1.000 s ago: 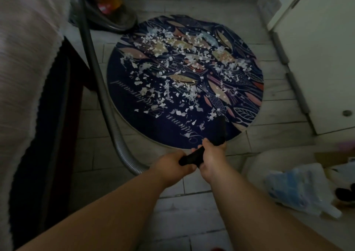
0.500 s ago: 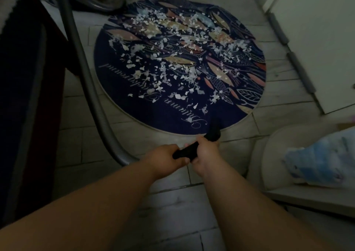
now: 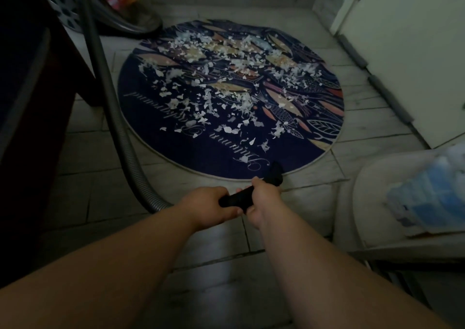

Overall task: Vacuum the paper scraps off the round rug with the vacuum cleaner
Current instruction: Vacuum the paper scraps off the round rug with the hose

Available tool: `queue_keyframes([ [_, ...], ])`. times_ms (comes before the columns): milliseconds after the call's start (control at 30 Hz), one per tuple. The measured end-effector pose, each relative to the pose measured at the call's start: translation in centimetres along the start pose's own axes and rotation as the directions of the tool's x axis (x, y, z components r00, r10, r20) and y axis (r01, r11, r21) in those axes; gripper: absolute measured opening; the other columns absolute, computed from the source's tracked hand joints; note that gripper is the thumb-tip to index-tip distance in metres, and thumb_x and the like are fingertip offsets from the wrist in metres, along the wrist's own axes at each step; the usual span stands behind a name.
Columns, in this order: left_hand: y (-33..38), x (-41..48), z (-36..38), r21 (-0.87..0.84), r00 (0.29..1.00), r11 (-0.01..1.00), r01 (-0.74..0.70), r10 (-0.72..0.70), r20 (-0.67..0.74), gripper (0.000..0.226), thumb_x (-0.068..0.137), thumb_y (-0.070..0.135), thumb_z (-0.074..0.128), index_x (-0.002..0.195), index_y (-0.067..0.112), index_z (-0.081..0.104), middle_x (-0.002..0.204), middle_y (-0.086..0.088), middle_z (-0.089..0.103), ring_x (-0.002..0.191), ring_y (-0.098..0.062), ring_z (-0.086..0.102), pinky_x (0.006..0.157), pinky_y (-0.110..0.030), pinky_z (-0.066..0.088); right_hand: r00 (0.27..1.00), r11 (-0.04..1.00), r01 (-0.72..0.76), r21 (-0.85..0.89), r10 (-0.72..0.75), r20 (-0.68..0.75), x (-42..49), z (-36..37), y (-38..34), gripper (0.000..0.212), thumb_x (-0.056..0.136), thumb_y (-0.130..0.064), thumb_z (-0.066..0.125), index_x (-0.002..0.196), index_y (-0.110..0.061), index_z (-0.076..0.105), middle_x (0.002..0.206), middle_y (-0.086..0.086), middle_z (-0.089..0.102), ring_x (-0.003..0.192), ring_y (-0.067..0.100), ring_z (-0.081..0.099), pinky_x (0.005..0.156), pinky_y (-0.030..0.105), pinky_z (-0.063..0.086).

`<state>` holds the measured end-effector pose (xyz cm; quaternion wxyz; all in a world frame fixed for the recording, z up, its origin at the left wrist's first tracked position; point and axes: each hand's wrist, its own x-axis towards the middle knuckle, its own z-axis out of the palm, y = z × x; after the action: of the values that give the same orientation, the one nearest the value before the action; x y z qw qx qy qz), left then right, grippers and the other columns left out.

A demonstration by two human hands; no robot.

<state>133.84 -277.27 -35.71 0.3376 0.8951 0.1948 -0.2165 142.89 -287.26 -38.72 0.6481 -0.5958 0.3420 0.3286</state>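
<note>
Both hands: left hand (image 3: 211, 206) and right hand (image 3: 261, 200) grip the nozzle (image 3: 275, 174); right is nearer its tip.
Scraps (image 3: 226, 97): strewn over the rug (image 3: 201, 152), ahead of the tip.
Axis: nozzle aims forward, tip at rug's near edge.

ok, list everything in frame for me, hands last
round rug: one, navy with leaf and fish print, floor centre
paper scraps: many, white, spread over the rug's middle and far half
vacuum cleaner: one, dark body, top left past the rug
hose: one, grey ribbed, runs down the rug's left side
wand: one, black, tip at the rug's near edge
door: one, white, right
bag: one, blue and white, on a pale seat, right
dark furniture: one, left
left hand: grips the wand
right hand: grips the wand, ahead of the left
</note>
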Motion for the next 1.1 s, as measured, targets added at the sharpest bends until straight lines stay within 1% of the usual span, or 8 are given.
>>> queue_keyframes([
  [300, -1.9, -0.3, 0.1, -0.084, 1.0, 0.996, 0.013, -0.015, -0.02, 0.038, 0.082, 0.057, 0.06, 0.095, 0.021, 0.06, 0.088, 0.001, 0.068, 0.082, -0.015, 0.063, 0.076, -0.033, 0.051, 0.999, 0.995, 0.022, -0.096, -0.018, 0.038, 1.4, 1.6, 1.1, 0.04, 0.101, -0.021, 0.055, 0.138, -0.019, 0.041, 0.107, 0.013, 0.058, 0.08, 0.026, 0.067, 0.049, 0.035, 0.055],
  [433, -3.1, -0.8, -2.1, -0.11, 0.999, 0.994, 0.0, -0.005, -0.04, 0.032, 0.079, 0.053, 0.066, 0.088, 0.023, 0.062, 0.08, 0.005, 0.067, 0.072, -0.009, 0.063, 0.06, -0.022, 0.047, 0.999, 0.987, 0.029, -0.157, -0.027, 0.019, 2.0, 4.2, 1.9, 0.046, 0.09, -0.028, 0.061, 0.132, -0.022, 0.043, 0.117, 0.02, 0.061, 0.094, 0.038, 0.066, 0.076, 0.055, 0.058],
  [533, -3.3, -1.1, -3.0, -0.086, 0.997, 0.996, -0.009, 0.003, -0.071, 0.032, 0.078, 0.054, 0.067, 0.084, 0.023, 0.063, 0.078, 0.005, 0.067, 0.069, -0.008, 0.064, 0.057, -0.022, 0.046, 0.999, 0.982, -0.003, -0.187, 0.01, 0.039, 4.6, 5.3, 2.5, 0.054, 0.077, -0.034, 0.064, 0.128, -0.023, 0.047, 0.116, 0.019, 0.063, 0.096, 0.04, 0.065, 0.077, 0.058, 0.056],
  [633, -2.8, -1.5, -2.8, -0.046, 0.997, 0.999, -0.009, 0.005, -0.071, 0.033, 0.078, 0.055, 0.066, 0.084, 0.023, 0.062, 0.078, 0.006, 0.066, 0.07, -0.007, 0.062, 0.057, -0.022, 0.045, 1.0, 0.988, -0.005, -0.153, 0.008, 0.025, 1.6, 4.5, 2.1, 0.044, 0.091, -0.03, 0.062, 0.131, -0.02, 0.047, 0.118, 0.018, 0.062, 0.095, 0.036, 0.066, 0.064, 0.048, 0.059],
  [733, -2.2, -1.6, -2.3, -0.04, 0.999, 0.999, -0.004, 0.002, -0.055, 0.033, 0.079, 0.055, 0.064, 0.085, 0.023, 0.061, 0.077, 0.008, 0.065, 0.069, -0.006, 0.06, 0.056, -0.021, 0.043, 1.0, 0.994, 0.001, -0.106, 0.001, 0.019, 1.3, 3.5, 1.9, 0.044, 0.094, -0.027, 0.06, 0.134, -0.021, 0.043, 0.119, 0.017, 0.058, 0.096, 0.034, 0.065, 0.076, 0.051, 0.059],
  [900, -1.8, -1.6, -2.0, -0.056, 0.998, 0.998, 0.029, -0.032, -0.059, 0.034, 0.079, 0.056, 0.065, 0.085, 0.023, 0.062, 0.079, 0.006, 0.065, 0.07, -0.006, 0.061, 0.055, -0.021, 0.041, 0.999, 0.988, 0.016, -0.154, -0.011, 0.031, 1.1, 3.4, 1.4, 0.048, 0.095, -0.026, 0.06, 0.137, -0.023, 0.038, 0.123, 0.019, 0.057, 0.1, 0.036, 0.064, 0.086, 0.057, 0.056],
  [1033, -1.5, -1.9, -2.2, -0.046, 0.992, 0.996, 0.072, -0.076, -0.102, 0.033, 0.079, 0.057, 0.063, 0.084, 0.024, 0.061, 0.08, 0.005, 0.065, 0.071, -0.007, 0.06, 0.059, -0.024, 0.044, 0.999, 0.984, 0.016, -0.176, -0.008, 0.043, 0.4, 3.5, 0.9, 0.043, 0.097, -0.025, 0.058, 0.133, -0.022, 0.036, 0.117, 0.019, 0.059, 0.098, 0.036, 0.065, 0.087, 0.056, 0.056],
  [1100, -0.7, -2.3, -2.1, -0.037, 0.991, 0.997, 0.074, -0.078, -0.112, 0.033, 0.08, 0.057, 0.062, 0.085, 0.024, 0.061, 0.081, 0.004, 0.065, 0.073, -0.009, 0.06, 0.063, -0.025, 0.046, 1.0, 0.984, 0.024, -0.175, -0.02, 0.021, -0.3, 2.9, 0.2, 0.04, 0.099, -0.02, 0.056, 0.132, -0.021, 0.033, 0.105, 0.017, 0.059, 0.092, 0.033, 0.066, 0.087, 0.055, 0.056],
])
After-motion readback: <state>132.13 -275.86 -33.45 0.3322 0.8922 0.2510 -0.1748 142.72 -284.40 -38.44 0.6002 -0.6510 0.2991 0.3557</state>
